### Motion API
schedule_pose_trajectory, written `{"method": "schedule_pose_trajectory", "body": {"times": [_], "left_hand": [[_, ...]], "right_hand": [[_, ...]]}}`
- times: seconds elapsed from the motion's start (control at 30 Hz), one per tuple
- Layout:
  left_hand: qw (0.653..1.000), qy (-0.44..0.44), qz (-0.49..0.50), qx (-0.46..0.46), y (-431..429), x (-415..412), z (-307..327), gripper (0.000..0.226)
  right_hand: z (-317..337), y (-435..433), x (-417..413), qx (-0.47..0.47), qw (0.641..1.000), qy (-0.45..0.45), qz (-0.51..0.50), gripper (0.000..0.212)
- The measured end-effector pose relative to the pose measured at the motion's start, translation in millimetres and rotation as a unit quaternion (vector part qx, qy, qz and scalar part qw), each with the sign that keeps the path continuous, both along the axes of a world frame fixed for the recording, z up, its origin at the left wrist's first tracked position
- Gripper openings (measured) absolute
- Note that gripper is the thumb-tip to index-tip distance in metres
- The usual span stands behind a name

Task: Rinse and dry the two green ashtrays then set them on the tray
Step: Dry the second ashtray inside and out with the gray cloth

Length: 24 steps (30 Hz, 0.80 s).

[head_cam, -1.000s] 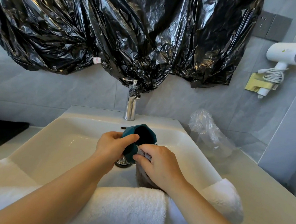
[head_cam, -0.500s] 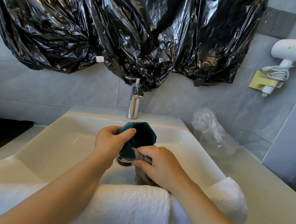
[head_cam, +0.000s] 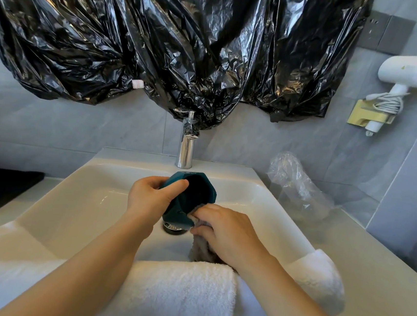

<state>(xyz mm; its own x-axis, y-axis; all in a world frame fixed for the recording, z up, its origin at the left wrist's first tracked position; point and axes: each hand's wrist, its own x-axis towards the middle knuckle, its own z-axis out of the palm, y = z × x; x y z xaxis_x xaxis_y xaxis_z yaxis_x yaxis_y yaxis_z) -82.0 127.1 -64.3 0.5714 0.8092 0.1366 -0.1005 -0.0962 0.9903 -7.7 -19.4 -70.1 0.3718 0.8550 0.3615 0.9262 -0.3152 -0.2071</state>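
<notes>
The fingers [head_cam: 175,187] of our left hand [head_cam: 151,199] curl round the rim of the green ashtray [head_cam: 194,197], with the thumb across its near edge and the rest behind it. The fingers [head_cam: 203,212] of our right hand [head_cam: 227,233] pinch a grey cloth [head_cam: 202,252] and press it against the ashtray's lower right edge. The ashtray is teal-green and faceted, dark inside, tipped on its side with its mouth turned towards us. It hangs between the two hands, above the drain [head_cam: 174,229] of the white sink [head_cam: 84,196] and just nearer than the chrome tap [head_cam: 186,150]. The cloth trails down into the basin. A white towel [head_cam: 176,295] lies over the sink's near edge. On the bench [head_cam: 380,289] a clear plastic bag [head_cam: 298,189] sits to the right and a black tray [head_cam: 0,188] at far left, well apart from the ashtray. Black plastic sheeting [head_cam: 163,38] hangs on the far wall, with a white hair dryer [head_cam: 409,72] to its right.
</notes>
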Motion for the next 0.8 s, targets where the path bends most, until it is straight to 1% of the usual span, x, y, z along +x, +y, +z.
{"method": "schedule_pose_trajectory", "body": {"times": [0.07,0.17,0.23,0.3,0.4,0.5,0.57,0.6,0.63,0.7,0.73,0.8], "left_hand": [[1.0,0.002,-0.025,-0.019,-0.3,0.6,-0.2,0.035],[0.993,-0.021,-0.096,-0.068,-2.0,0.6,-0.2,0.044],[0.987,-0.032,-0.131,-0.085,-4.0,0.8,-0.2,0.052],[0.985,-0.036,-0.149,-0.084,-5.9,1.8,0.6,0.05],[0.99,-0.042,-0.123,-0.054,-4.9,2.4,0.2,0.038],[0.997,-0.036,-0.073,-0.015,-1.7,2.8,-1.1,0.037],[0.998,-0.035,-0.052,0.007,-0.5,1.4,-0.3,0.029],[0.998,-0.037,-0.043,0.015,0.1,0.3,0.6,0.026],[0.998,-0.039,-0.034,0.022,0.3,-0.9,1.8,0.026],[0.998,-0.045,-0.021,0.029,1.1,-2.7,3.2,0.029],[0.998,-0.047,-0.019,0.029,1.6,-3.1,3.3,0.029],[0.998,-0.046,-0.022,0.026,1.0,-3.2,3.0,0.031]], "right_hand": [[2.2,-0.7,-1.0,0.006,1.0,-0.008,0.015,0.012],[1.3,-0.3,-0.8,0.066,0.998,-0.003,0.013,0.023],[-0.7,0.2,-0.2,0.1,0.995,0.002,-0.003,0.029],[-1.9,0.2,0.9,0.12,0.993,-0.001,-0.012,0.032],[-1.9,1.0,0.2,0.124,0.992,0.009,-0.004,0.033],[-3.3,1.6,0.0,0.117,0.992,0.034,0.01,0.031],[-4.4,0.8,0.9,0.1,0.993,0.052,0.015,0.022],[-4.4,0.2,1.2,0.092,0.994,0.055,0.01,0.014],[-3.6,-0.7,0.9,0.091,0.994,0.054,0.002,0.011],[-3.3,-1.5,1.8,0.102,0.994,0.038,-0.014,0.024],[-3.0,-0.9,2.0,0.104,0.994,0.028,-0.013,0.025],[-3.0,1.2,0.1,0.088,0.995,0.037,0.007,0.017]]}}
